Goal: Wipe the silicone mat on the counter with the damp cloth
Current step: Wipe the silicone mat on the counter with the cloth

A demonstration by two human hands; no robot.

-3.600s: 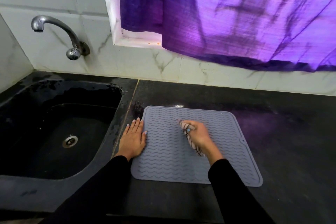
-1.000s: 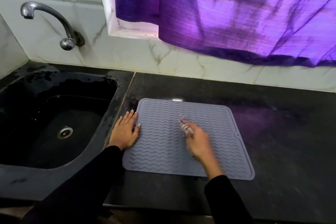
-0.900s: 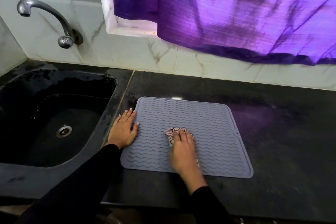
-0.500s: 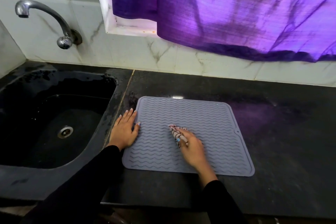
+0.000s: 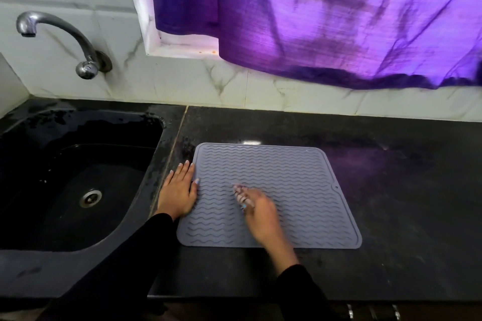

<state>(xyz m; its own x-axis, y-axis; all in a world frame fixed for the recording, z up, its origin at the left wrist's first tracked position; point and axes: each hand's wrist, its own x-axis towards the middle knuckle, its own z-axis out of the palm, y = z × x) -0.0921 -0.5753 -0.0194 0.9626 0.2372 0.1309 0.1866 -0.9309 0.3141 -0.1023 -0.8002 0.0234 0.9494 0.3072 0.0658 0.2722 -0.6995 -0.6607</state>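
Wiping in hand: patterned damp cloth (image 5: pixel 241 194) bunched under curled right hand (image 5: pixel 259 212), pressed on grey silicone mat (image 5: pixel 294 180) toward its left half, near counter (image 5: pixel 407 190) front edge beside sink (image 5: pixel 146 125). Left hand (image 5: pixel 180 191) flat, fingers together, pinning mat's left edge. Next, likely: strokes toward unwiped right side, steady pressure.

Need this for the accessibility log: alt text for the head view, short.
A person's right hand holds a patterned cloth against a grey ridged silicone mat on a black counter, while the left hand lies flat at the mat's left edge. A black sink with a metal tap lies to the left; a purple curtain hangs behind.
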